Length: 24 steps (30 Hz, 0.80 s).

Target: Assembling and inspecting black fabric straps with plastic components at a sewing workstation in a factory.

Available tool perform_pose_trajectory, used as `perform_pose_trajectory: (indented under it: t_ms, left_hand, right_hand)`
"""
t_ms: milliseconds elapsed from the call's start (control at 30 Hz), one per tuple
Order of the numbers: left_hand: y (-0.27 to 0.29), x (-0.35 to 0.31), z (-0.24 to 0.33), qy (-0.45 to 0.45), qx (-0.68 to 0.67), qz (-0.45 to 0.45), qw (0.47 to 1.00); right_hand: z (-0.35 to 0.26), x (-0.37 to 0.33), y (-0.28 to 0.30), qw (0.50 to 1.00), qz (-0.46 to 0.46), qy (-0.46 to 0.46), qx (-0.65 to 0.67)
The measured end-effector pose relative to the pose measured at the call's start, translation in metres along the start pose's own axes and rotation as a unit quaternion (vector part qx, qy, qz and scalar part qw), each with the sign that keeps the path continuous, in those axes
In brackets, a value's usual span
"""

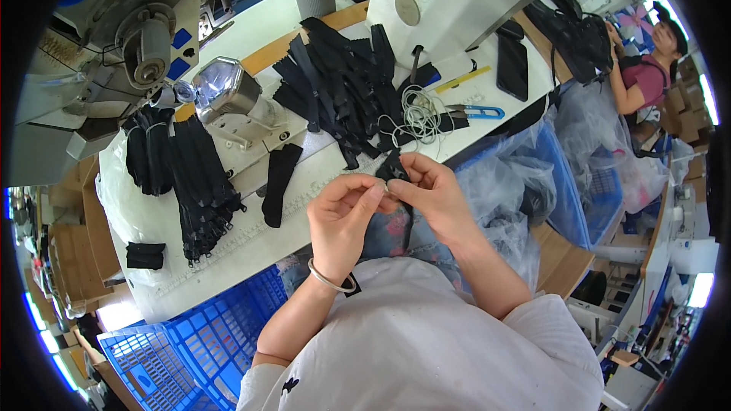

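In front of my body, at the table's near edge, a black zipper (393, 167) is pinched in my right hand (435, 196). Part of it sticks up past the fingers, and a narrow strip dangles below them. My left hand (344, 211) is closed, its thumb and fingertips meeting the right hand's tips; what it pinches is too small to make out. Beyond the hands lies a loose heap of black zippers (335, 80). Further left are a fanned stack of black zippers (199, 183) and a tied bundle (148, 154). One folded black strip (282, 183) lies apart.
A silver-headed machine (227, 91) stands on the white table (304, 171). Tangled cord (420, 118), a blue-handled cutter (481, 112), a yellow strip (464, 78) and a phone (512, 68) lie right. Blue crates (205, 339) stand below left; another person (647, 80) is far right.
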<state>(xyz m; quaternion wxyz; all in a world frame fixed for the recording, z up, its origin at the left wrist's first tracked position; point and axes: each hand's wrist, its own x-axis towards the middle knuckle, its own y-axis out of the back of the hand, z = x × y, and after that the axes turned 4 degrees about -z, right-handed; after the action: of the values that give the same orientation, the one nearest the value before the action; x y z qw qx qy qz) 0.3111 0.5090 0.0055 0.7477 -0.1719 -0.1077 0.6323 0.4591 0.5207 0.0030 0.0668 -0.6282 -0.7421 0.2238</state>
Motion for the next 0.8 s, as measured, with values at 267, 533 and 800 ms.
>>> perform_pose_trajectory:
  t_ms: [267,533,800]
  left_hand:
    - [0.003,0.000,-0.002,-0.319,0.447,0.075,0.832]
    - [0.005,0.001,0.001,-0.321,0.450,0.089,0.829]
    - [0.007,0.005,0.008,-0.400,0.535,0.040,0.743]
  right_hand:
    - [0.007,-0.001,0.002,0.989,-0.005,0.081,-0.123]
    - [0.000,-0.009,0.002,0.996,-0.020,-0.015,-0.087]
    - [0.001,-0.011,0.001,0.989,-0.011,0.040,-0.145]
